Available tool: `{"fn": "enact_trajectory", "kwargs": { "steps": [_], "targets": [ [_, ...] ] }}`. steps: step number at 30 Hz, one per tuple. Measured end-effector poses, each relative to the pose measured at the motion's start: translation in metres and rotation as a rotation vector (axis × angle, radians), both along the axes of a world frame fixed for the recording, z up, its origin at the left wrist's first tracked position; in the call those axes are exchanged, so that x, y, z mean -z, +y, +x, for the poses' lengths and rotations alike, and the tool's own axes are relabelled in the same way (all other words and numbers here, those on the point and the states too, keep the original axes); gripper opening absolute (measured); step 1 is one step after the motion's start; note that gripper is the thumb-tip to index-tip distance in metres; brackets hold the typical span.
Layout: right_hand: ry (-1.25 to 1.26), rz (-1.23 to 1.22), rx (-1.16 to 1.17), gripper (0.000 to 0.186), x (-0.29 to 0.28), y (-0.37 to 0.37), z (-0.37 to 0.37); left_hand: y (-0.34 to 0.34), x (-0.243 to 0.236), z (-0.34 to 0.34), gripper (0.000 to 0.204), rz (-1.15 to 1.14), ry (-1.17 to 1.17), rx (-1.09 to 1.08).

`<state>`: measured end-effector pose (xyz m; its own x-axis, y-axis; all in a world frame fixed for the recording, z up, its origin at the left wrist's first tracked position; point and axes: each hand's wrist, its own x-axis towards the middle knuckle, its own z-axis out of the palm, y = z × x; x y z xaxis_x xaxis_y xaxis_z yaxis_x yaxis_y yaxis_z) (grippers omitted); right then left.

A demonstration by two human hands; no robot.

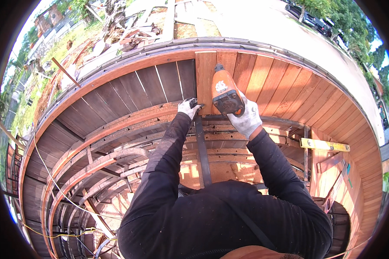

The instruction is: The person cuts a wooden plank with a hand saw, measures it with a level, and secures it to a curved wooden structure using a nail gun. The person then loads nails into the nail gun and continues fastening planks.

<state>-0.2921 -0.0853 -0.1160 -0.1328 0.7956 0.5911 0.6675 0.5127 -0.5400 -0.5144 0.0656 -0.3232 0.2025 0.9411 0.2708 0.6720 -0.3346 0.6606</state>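
Observation:
My right hand point(247, 118), in a white glove, is closed on an orange and black power tool point(227, 91). Its dark bolted end faces me, and its narrow tip points away over the reddish planks. What kind of tool it is I cannot tell for sure. My left hand point(188, 107), also in a white glove, is closed at the inner end of a wooden plank point(205, 77), beside the last dark board point(186, 80). A small dark thing shows at its fingertips, too small to name. Newer reddish planks point(285, 86) run to the right.
A yellow spirit level point(325, 145) lies on the right side. Below my arms are curved wooden ribs point(99, 162) and a dark metal bar point(202, 151), with gaps between. A thin cord point(52, 177) crosses the left side. Scrap timber point(138, 36) lies beyond the rim.

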Motion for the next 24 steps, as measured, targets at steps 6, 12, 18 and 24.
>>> {"fn": "enact_trajectory", "kwargs": {
  "steps": [6,12,18,24],
  "targets": [
    [0.052,-0.097,0.004,0.068,-0.003,0.007,-0.001,-0.001,-0.004,0.000,0.041,-0.021,-0.037,-0.003],
    [0.022,-0.023,0.005,0.064,-0.003,0.012,-0.004,0.005,0.002,-0.006,0.037,0.025,0.047,0.076],
    [0.003,-0.003,0.016,0.064,0.000,0.016,0.000,-0.008,-0.013,0.002,0.033,0.081,-0.005,-0.004],
    [-0.024,0.041,0.004,0.064,0.003,0.020,-0.003,0.002,0.004,-0.003,0.032,0.001,-0.081,0.001]
  ]
}}
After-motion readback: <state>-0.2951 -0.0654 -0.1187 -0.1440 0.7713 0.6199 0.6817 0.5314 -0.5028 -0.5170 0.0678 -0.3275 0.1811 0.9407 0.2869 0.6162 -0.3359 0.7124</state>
